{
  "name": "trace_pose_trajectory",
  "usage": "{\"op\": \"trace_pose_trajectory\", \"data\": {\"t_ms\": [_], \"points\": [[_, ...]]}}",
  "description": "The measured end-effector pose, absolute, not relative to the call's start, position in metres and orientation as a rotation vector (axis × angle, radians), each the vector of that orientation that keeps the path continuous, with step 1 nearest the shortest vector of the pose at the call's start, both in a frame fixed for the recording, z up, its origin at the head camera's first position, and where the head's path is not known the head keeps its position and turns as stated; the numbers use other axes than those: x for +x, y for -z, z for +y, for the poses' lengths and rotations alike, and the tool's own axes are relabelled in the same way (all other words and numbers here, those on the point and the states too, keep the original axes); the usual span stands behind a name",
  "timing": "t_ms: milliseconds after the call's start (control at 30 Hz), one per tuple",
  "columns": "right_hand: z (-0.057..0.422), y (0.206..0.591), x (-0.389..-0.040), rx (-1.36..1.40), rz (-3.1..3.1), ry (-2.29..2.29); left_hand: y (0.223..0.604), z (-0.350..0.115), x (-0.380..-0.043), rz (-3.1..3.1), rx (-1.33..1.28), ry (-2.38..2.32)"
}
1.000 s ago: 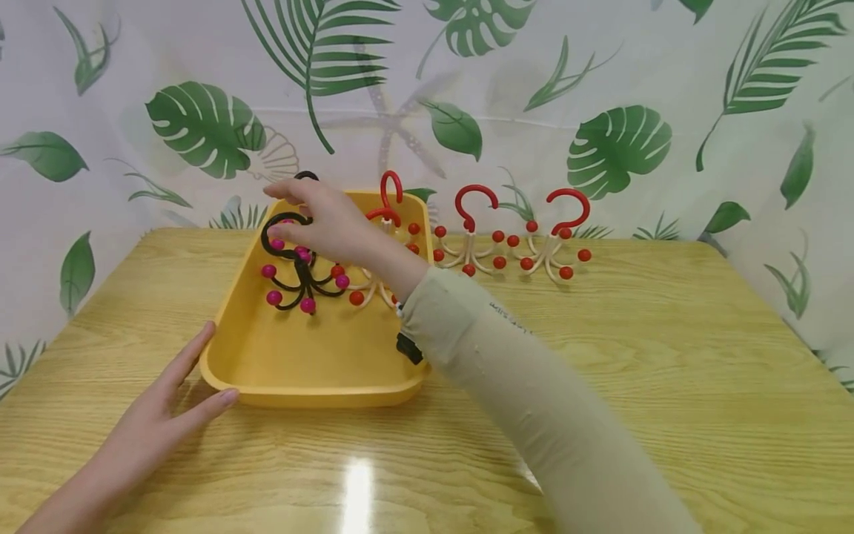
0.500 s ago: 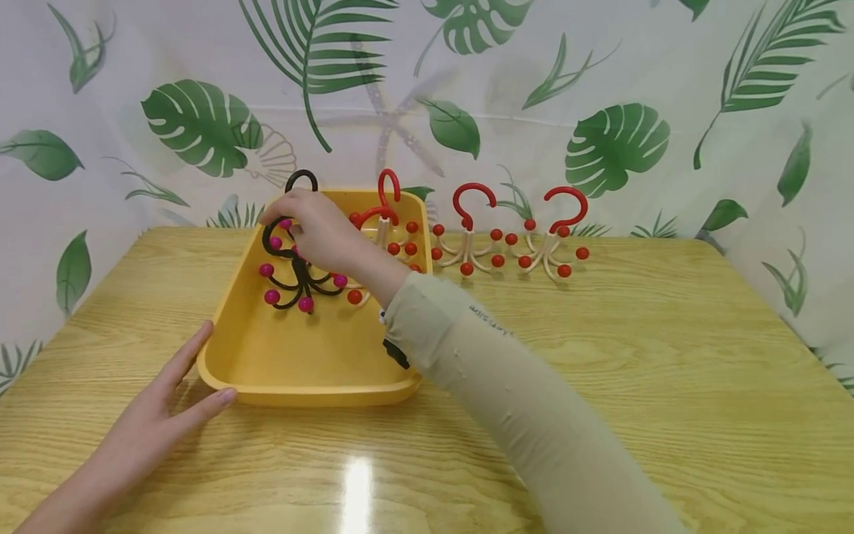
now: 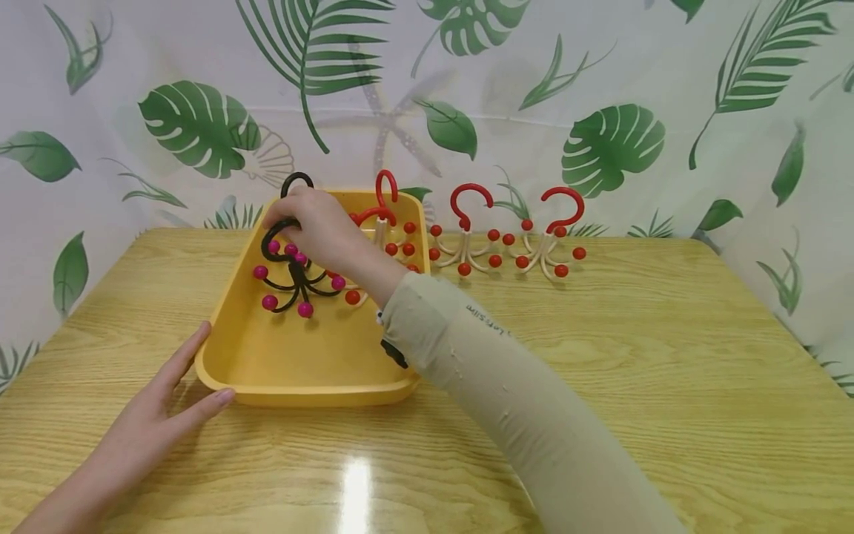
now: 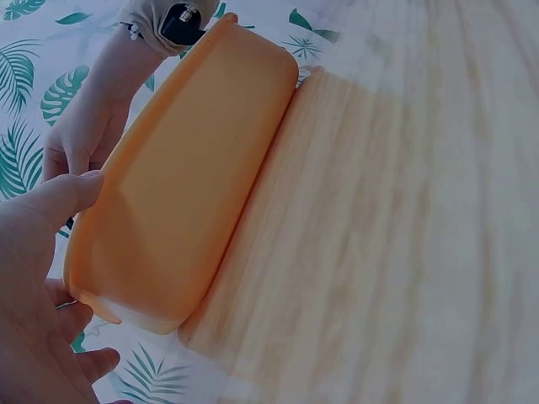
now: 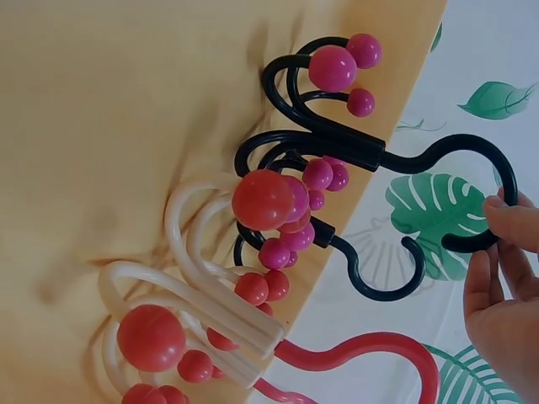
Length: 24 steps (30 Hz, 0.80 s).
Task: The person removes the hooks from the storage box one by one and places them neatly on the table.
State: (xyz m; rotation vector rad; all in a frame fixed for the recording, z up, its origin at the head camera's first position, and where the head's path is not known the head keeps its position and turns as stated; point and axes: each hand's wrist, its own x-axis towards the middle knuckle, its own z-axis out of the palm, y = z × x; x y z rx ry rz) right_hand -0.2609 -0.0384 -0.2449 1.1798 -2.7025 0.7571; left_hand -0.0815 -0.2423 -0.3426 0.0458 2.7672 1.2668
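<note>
A yellow tray (image 3: 313,397) stands on the table. Inside it, toward the left, is a black multi-arm hook hanger (image 3: 298,276) with pink ball tips. My right hand (image 3: 316,226) pinches the end of its curved hook (image 5: 484,151) between thumb and fingers. Behind that hand rises the hook of a second black hanger (image 3: 297,180). White hangers with red hooks (image 3: 382,216) sit at the tray's right side, partly covered by my right hand and forearm. My left hand (image 3: 150,415) rests at the tray's near left corner, thumb and forefinger extended against its walls.
Two white hangers with red hooks, one (image 3: 465,241) nearer the tray and one (image 3: 550,241) farther right, stand on the wooden table (image 3: 600,371). A leaf-print cloth (image 3: 500,96) hangs behind the table.
My right hand's fingers were spread around the black hook and have come together on its end. The hanger has shifted slightly left. My left hand stays at the corner.
</note>
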Motion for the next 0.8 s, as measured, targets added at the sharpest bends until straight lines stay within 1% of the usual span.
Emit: {"op": "trace_pose_trajectory", "data": {"t_ms": [233,500,800], "points": [[-0.038,0.242,-0.258,1.166,-2.71,-0.675,0.342,-0.242,-0.081,2.756,0.043,-1.279],[-0.036,0.241,-0.254,1.161,-2.643,-0.74,0.344,-0.241,-0.08,2.752,0.043,-1.283],[-0.023,0.215,-0.234,1.173,-2.535,-0.863,0.343,-0.24,-0.081,2.763,0.043,-1.262]]}}
